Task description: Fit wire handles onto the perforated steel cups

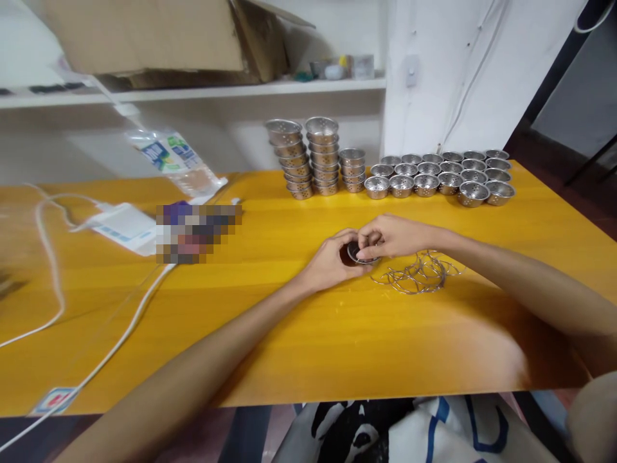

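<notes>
Both hands are on one small metal cup (361, 255), low over the tabletop (289, 321) near the middle. My left hand (332, 260) has its grip wrapped round the side, and my right hand (390, 235) has its grip pinched on the rim. A pile of wire rings (417, 273) lies just right of it. I'd guess I'm about halfway: rows of single cups (443, 173) are laid out at the back, and the stacks of cups (313, 161) beside them look untouched.
</notes>
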Demonstrator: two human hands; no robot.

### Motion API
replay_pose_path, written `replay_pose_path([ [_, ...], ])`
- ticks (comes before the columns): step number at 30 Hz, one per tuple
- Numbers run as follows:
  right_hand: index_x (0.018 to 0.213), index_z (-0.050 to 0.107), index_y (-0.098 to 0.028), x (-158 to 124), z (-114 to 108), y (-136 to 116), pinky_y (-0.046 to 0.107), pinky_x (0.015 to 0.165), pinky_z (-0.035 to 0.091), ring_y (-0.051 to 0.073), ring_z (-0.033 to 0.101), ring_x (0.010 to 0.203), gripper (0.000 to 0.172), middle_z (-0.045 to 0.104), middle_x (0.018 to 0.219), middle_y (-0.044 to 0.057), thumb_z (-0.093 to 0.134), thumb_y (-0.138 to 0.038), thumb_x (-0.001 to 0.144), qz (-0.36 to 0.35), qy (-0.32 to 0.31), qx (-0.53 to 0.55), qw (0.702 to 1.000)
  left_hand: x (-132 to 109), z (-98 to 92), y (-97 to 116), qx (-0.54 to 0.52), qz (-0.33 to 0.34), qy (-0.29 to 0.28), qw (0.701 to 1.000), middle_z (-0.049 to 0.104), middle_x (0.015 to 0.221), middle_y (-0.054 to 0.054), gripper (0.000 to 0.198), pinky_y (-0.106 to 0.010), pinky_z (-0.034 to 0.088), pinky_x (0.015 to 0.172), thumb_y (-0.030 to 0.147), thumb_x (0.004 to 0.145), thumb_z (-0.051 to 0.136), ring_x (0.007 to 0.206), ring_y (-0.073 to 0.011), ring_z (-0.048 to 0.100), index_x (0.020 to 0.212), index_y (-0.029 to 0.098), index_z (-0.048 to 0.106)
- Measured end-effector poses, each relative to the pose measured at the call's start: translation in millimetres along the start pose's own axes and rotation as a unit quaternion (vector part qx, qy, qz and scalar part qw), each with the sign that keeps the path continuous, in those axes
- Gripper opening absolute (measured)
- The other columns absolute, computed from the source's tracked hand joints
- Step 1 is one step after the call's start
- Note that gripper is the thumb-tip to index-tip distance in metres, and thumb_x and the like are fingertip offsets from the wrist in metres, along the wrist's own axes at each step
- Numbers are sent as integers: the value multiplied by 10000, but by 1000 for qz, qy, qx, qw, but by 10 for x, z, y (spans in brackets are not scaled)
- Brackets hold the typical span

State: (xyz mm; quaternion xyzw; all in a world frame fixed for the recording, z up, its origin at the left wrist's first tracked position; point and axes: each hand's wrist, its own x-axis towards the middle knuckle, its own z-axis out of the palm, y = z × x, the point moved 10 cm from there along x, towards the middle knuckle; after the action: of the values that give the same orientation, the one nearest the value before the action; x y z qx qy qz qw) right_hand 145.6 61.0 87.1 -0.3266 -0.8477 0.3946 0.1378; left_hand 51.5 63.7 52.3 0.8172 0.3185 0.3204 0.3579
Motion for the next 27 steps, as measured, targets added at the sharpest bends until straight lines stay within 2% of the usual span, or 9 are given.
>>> replay_pose_path([
  [3, 870, 697, -167, -15, 33, 10, 248, 594, 411, 92, 574, 518, 253, 686, 632, -36, 733, -391, 981, 24, -37, -11, 999, 13, 33, 2, -23, -5, -25, 999, 781, 1168, -85, 385, -434, 593, 1008, 392, 793, 920, 1059, -262, 751, 1074, 183, 760],
  [7, 804, 646, -186, -31, 34, -13, 241, 610, 414, 86, 570, 485, 223, 638, 573, -66, 727, -335, 949, 23, -51, -20, 998, 53, 34, 37, -31, 17, -36, 999, 799, 1173, -88, 367, -450, 608, 1001, 389, 773, 943, 1071, -278, 769, 1041, 199, 776],
  [11, 800, 632, -185, -30, 59, 4, 234, 614, 409, 75, 573, 490, 148, 642, 597, -76, 717, -242, 907, 8, -58, -8, 998, 79, 27, 58, -47, 35, -44, 997, 810, 1150, -87, 336, -441, 623, 983, 390, 751, 973, 1062, -276, 780, 971, 208, 796],
  [16, 835, 687, -170, -36, 78, 11, 226, 595, 395, 66, 547, 490, 36, 646, 621, -81, 696, -172, 869, -19, -70, 11, 997, 74, 7, 71, -50, 43, -45, 997, 782, 1041, -69, 235, -405, 627, 911, 343, 757, 962, 956, -239, 770, 774, 202, 775],
  [22, 830, 685, -165, -44, 104, 11, 216, 571, 385, 59, 548, 475, 67, 626, 606, -89, 718, -167, 888, -14, -77, 15, 997, 66, 13, 21, -46, 38, -52, 997, 782, 1075, -83, 230, -394, 613, 905, 343, 766, 959, 967, -234, 773, 781, 191, 786],
  [27, 886, 708, -160, -46, 141, -26, 207, 587, 446, 54, 600, 502, 77, 709, 701, -59, 750, -209, 928, -18, -93, 29, 995, 58, 21, 19, -37, 45, -51, 997, 787, 1066, -79, 264, -407, 618, 911, 376, 762, 967, 959, -237, 772, 765, 200, 771],
])
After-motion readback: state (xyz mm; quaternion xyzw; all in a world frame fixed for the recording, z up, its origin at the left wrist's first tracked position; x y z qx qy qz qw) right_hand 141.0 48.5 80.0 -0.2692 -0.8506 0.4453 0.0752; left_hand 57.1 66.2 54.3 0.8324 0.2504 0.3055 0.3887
